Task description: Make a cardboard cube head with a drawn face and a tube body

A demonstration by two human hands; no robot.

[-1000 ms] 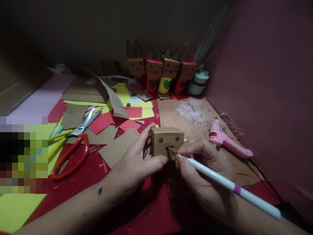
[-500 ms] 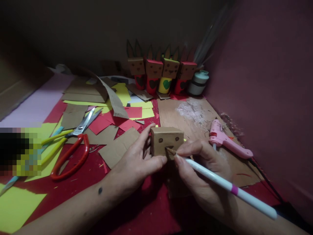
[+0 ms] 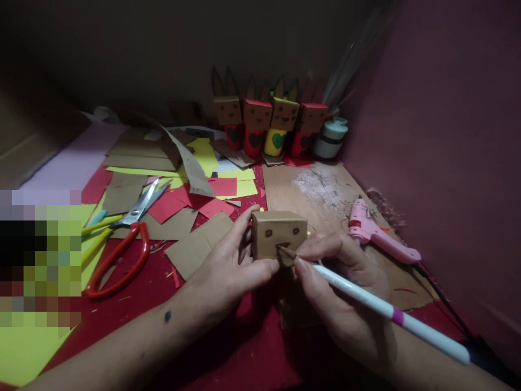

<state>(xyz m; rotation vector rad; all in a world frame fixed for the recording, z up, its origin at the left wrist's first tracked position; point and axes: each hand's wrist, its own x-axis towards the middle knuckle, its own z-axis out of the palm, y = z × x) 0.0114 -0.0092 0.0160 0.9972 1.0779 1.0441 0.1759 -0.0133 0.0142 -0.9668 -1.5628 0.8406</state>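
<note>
A small brown cardboard box (image 3: 266, 248) with two drawn eyes and a dark mouth mark faces me. My left hand (image 3: 238, 266) is closed around its left side, the thumb along the lower edge. In my right hand (image 3: 342, 282) a white pen (image 3: 362, 293) with a purple band is pinched between thumb and fingers. The pen's dark tip touches the box front at the mouth mark. Beneath the box a darker cardboard piece shows, partly hidden by my right hand.
Red-handled scissors (image 3: 122, 260) lie at left among paper and cardboard scraps (image 3: 199, 244). A pink glue gun (image 3: 374, 233) rests on a wooden board (image 3: 280, 187) at right. Several box-headed figures with ears (image 3: 256, 117) stand at the back beside a pale green-lidded jar (image 3: 331, 138).
The pen has shifted slightly right and down with my right hand, its tip still on the box front. My left hand and the box are nearly unmoved.
</note>
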